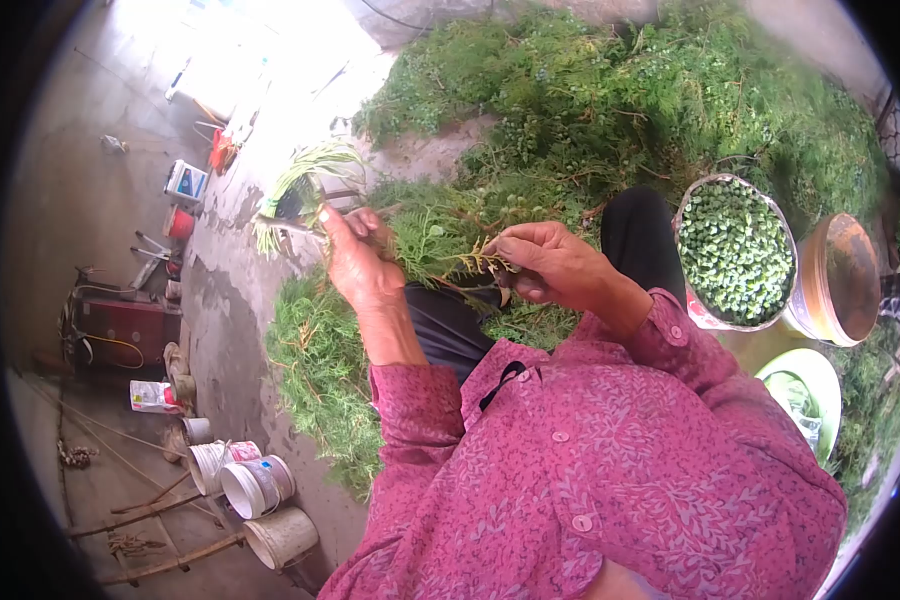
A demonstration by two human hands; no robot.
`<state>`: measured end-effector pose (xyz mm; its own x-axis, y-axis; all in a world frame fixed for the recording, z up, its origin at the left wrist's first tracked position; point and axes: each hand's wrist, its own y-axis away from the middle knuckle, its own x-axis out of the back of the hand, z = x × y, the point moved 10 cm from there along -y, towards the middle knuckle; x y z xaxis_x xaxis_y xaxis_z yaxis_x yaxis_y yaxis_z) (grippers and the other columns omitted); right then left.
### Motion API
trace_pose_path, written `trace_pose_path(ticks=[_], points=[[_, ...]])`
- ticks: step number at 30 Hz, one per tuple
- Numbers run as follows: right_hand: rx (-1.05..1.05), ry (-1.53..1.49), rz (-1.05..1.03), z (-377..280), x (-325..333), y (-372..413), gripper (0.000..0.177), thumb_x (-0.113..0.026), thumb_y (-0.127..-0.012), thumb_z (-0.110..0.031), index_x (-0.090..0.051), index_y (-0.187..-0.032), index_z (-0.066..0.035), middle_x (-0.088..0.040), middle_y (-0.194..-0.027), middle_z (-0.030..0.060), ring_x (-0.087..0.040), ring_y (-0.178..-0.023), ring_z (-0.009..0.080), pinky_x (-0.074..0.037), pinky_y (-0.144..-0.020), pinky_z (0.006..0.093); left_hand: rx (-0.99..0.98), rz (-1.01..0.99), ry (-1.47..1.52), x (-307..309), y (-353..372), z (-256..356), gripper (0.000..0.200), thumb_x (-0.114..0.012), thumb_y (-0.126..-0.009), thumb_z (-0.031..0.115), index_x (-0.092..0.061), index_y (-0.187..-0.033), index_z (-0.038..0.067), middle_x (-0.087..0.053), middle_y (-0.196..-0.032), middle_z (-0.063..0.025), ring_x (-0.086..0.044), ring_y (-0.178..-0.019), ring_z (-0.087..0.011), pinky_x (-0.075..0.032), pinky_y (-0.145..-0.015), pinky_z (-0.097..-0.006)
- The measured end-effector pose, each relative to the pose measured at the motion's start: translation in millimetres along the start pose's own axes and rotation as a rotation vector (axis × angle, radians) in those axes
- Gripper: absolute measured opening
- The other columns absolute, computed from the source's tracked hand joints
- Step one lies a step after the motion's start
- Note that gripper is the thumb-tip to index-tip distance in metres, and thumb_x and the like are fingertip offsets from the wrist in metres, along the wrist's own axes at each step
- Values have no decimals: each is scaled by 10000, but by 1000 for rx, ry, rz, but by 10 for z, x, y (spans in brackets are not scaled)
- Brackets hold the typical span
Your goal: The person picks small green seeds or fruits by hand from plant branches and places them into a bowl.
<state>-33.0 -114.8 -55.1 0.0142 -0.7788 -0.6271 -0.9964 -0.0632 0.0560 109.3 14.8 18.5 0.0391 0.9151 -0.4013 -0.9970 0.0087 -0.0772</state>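
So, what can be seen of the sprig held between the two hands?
The sprig is a fresh, feathery green cutting, conifer-like, with a thin brownish stem and yellowish tips. It lies roughly level above the lap. The right hand pinches its tip end between thumb and fingertips; the left hand is closed round its bushier end. Whether it carries berries is too small to tell.

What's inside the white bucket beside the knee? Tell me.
The white bucket is filled to the rim with small green buds. They cover its bottom and inner walls, so anything beneath cannot be seen.
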Motion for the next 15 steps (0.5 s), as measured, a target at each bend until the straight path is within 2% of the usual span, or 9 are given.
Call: trace_pose_path(ticks=[1, 2, 4, 9, 11, 12, 14, 15], points=[[-8, -36, -1, 0, -2, -23, 241, -489, -886, -295, -572, -907, -70, -520, -590, -35, -437, -448, 4, -307, -382, 148, 2, -55, -25, -37, -4, -26, 355, -516, -866, 353, -405, -615, 127, -502, -584, -20, -392, -448, -72, -287, -386, -193], [-7, -34, -3, -30, -14, -35, 241, -489, -886, -295, -572, -907, -70, -520, -590, -35, -437, -448, 4, -307, -382, 148, 0, -55, -23, -20, -4, -63, 355, -516, -866, 353, -405, -615, 127, -502, -584, -20, -392, -448, -72, -287, -386, -193], [55, 21, 10, -175, -70, -30, 240, -478, -892, -286, -567, -850, -67, -510, -582, -34, -422, -437, 7, -294, -371, 151, 53, -204, -136, -143, 76, -209, 285, -550, -853, 310, -468, -672, 106, -522, -583, -19, -365, -382, -51, -252, -321, -184], [159, 63, 111, -419, 68, -229, 248, -485, -887, -279, -545, -768, -70, -494, -572, -35, -403, -438, 10, -294, -375, 161, 157, -280, -155, -276, 313, -445, 208, -589, -830, 278, -542, -813, 76, -540, -611, -12, -383, -403, -42, -280, -335, -185], [203, 193, 150, -467, 131, -294, 257, -489, -881, -271, -533, -740, -60, -478, -555, -33, -406, -444, 19, -309, -387, 181, 210, -438, -120, -403, 385, -523, 209, -610, -814, 267, -540, -850, 75, -544, -626, -7, -400, -425, -40, -288, -351, -179], [201, 196, 146, -456, 108, -313, 257, -489, -881, -271, -533, -740, -60, -478, -555, -33, -406, -444, 19, -309, -387, 181, 243, -479, -120, -421, 408, -551, 229, -650, -782, 218, -534, -903, 63, -549, -641, -5, -422, -449, -38, -301, -366, -175], [309, 415, 231, -553, 87, -296, 261, -483, -876, -247, -517, -709, -49, -462, -539, -30, -410, -446, 30, -323, -399, 200, 225, -433, -131, -417, 444, -536, 244, -668, -763, 182, -529, -919, 56, -550, -640, -6, -429, -449, -40, -301, -363, -175], [307, 415, 229, -511, 89, -316, 261, -483, -876, -247, -517, -709, -49, -462, -539, -30, -410, -446, 30, -323, -399, 200, 209, -392, -144, -399, 449, -530, 268, -685, -744, 146, -524, -935, 50, -551, -638, -7, -436, -449, -42, -302, -360, -175]])
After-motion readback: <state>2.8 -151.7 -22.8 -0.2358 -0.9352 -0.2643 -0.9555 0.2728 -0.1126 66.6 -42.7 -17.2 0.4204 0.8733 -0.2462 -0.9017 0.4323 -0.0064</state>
